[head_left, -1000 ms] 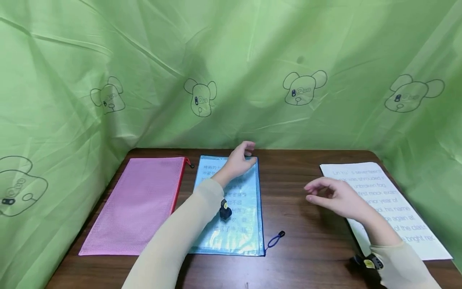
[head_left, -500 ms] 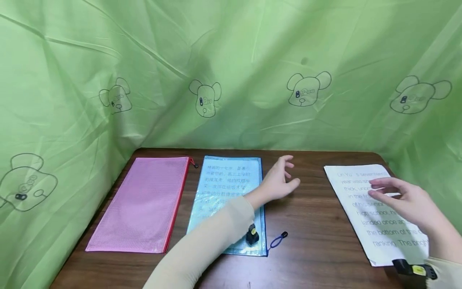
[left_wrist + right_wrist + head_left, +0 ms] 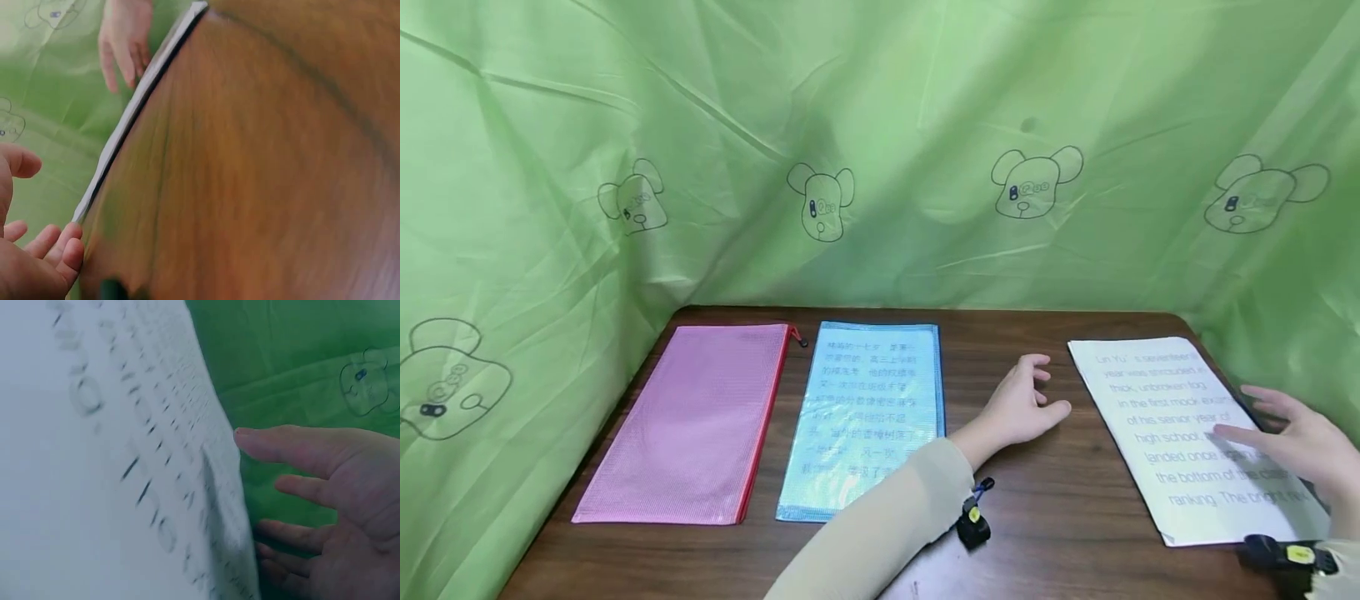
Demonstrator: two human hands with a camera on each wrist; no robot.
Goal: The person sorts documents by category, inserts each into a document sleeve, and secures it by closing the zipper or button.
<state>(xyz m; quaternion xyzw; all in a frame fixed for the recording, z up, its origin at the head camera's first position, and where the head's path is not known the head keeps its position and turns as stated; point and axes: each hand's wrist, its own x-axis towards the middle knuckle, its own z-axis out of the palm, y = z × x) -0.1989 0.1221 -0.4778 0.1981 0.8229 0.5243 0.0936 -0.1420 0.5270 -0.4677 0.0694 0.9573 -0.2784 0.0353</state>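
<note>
Across the bench (image 3: 1037, 517), blue pouch (image 3: 865, 417) mid-frame looks filled, papers (image 3: 1187, 442) frame-right outside, my left hand (image 3: 1015, 410) and right hand (image 3: 1303, 442) empty.

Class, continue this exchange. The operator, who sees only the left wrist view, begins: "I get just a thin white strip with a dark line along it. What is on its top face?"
Observer: The head view shows that strip is the edge of white rectangular paper, whose top face carries printed lines of English text.

Operator: Understood. My picture shows bare fingers of the left hand but nothing to the left of them. What lies on that side?

Observer: In the head view, a light-blue rectangular plastic pouch lies flat on the brown wood-grain table, to the left of that hand.
</note>
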